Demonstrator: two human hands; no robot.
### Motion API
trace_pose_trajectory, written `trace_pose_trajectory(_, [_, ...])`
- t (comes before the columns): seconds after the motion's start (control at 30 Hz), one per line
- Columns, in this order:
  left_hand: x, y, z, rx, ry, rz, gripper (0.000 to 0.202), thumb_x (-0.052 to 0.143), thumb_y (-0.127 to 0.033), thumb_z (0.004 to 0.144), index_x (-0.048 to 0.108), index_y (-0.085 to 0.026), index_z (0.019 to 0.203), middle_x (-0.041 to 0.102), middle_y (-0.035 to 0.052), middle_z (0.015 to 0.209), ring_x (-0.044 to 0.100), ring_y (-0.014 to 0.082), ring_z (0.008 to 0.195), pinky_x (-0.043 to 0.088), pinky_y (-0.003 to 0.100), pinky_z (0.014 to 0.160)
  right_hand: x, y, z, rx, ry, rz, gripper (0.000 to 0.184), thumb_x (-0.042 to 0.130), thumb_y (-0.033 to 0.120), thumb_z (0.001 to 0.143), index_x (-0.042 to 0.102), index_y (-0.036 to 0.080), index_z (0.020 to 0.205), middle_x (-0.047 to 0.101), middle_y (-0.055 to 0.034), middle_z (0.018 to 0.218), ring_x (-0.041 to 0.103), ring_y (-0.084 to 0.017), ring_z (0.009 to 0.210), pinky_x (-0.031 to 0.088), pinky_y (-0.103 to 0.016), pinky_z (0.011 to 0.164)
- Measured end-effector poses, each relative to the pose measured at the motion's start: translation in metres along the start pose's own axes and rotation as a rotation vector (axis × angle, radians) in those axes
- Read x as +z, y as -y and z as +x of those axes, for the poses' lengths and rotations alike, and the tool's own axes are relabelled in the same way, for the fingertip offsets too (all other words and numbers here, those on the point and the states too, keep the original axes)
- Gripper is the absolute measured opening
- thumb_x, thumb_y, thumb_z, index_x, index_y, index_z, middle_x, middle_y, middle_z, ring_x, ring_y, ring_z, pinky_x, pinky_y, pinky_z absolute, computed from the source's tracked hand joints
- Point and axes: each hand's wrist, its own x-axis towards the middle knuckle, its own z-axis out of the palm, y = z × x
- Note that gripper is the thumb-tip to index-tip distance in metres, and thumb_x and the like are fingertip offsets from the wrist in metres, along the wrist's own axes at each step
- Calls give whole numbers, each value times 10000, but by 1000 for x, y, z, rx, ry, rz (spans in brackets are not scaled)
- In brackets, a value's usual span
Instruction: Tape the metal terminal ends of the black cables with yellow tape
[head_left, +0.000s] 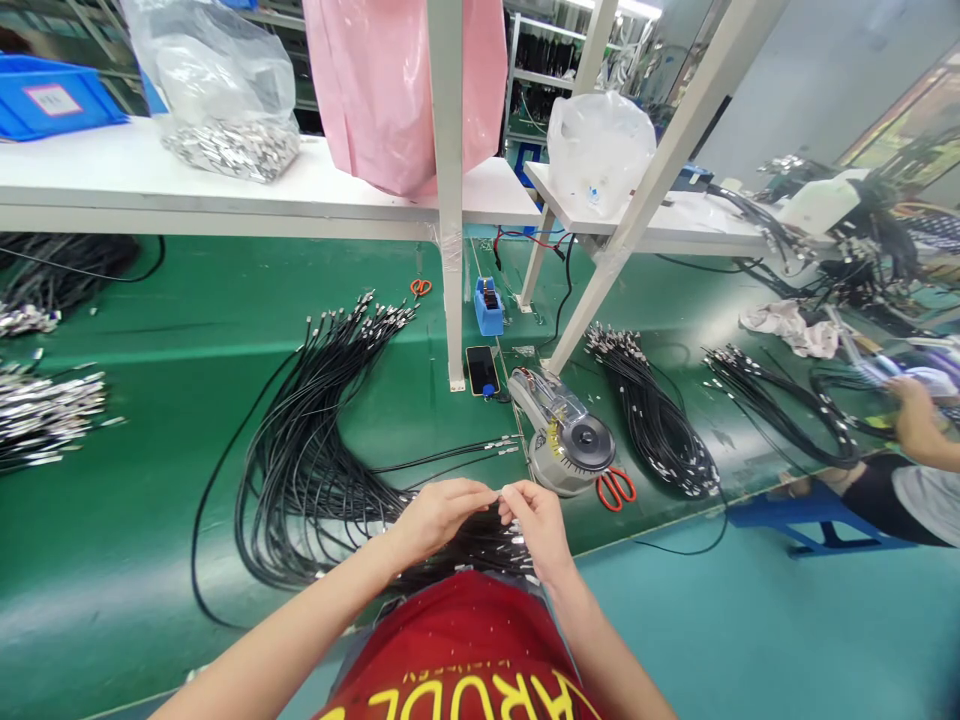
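My left hand [439,515] and my right hand [536,520] meet at the near edge of the green bench, fingertips pinched together on the metal-tipped end of a black cable [501,495]. Under both hands lies a heap of cable ends [480,545] with silver connectors. A big looped bundle of black cables [315,450] fans out to the left, its far tips near the post. Two loose cables [465,455] run right toward a tape dispenser [566,440].
Red-handled scissors [616,488] lie by the dispenser; a phone [481,370] and a blue box [489,305] sit by the white shelf post [450,200]. More cable bundles [660,420] lie right. Another person's hand [911,410] works at far right. Bags stand on the shelf.
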Motion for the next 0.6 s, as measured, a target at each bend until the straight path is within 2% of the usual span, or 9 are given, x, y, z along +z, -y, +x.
trace_pose_trajectory(0.1, [-6, -7, -1, -177, -72, -64, 291, 471, -306, 978, 637, -225, 1202, 711, 63, 1087, 663, 180, 951, 512, 283, 865, -1, 4, -1, -15, 13, -22, 273, 608, 390, 877, 666, 160, 742, 641, -9, 650, 568, -131, 592, 456, -234, 610])
trace_pose_trajectory(0.23, [-15, -18, 3, -324, 19, -135, 316, 453, -352, 979, 701, -171, 903, 695, 28, 818, 625, 152, 739, 484, 238, 717, -3, 7, -2, -40, 36, -100, 259, 589, 372, 893, 675, 164, 766, 659, -17, 679, 590, -143, 626, 470, -242, 631])
trace_pose_trajectory(0.3, [-17, -22, 7, -365, 57, -215, 344, 467, -380, 969, 689, -151, 842, 670, 22, 771, 597, 146, 705, 463, 226, 673, -4, 8, -3, -58, 49, -152, 257, 573, 367, 903, 673, 166, 776, 669, -20, 691, 601, -150, 640, 473, -245, 640])
trace_pose_trajectory(0.47, [-14, -24, 11, -425, 79, -411, 367, 501, -426, 944, 671, -125, 819, 645, 17, 729, 559, 133, 660, 433, 209, 610, -7, 17, -7, -109, 77, -259, 254, 548, 341, 914, 668, 169, 771, 684, -24, 705, 616, -156, 649, 473, -240, 638])
trace_pose_trajectory(0.6, [-8, -21, 9, -372, 24, -296, 313, 501, -383, 951, 671, -141, 848, 656, 15, 754, 569, 130, 675, 439, 214, 649, -8, 28, -10, -192, 45, -382, 231, 554, 306, 902, 668, 173, 750, 675, -20, 697, 604, -154, 645, 460, -242, 648])
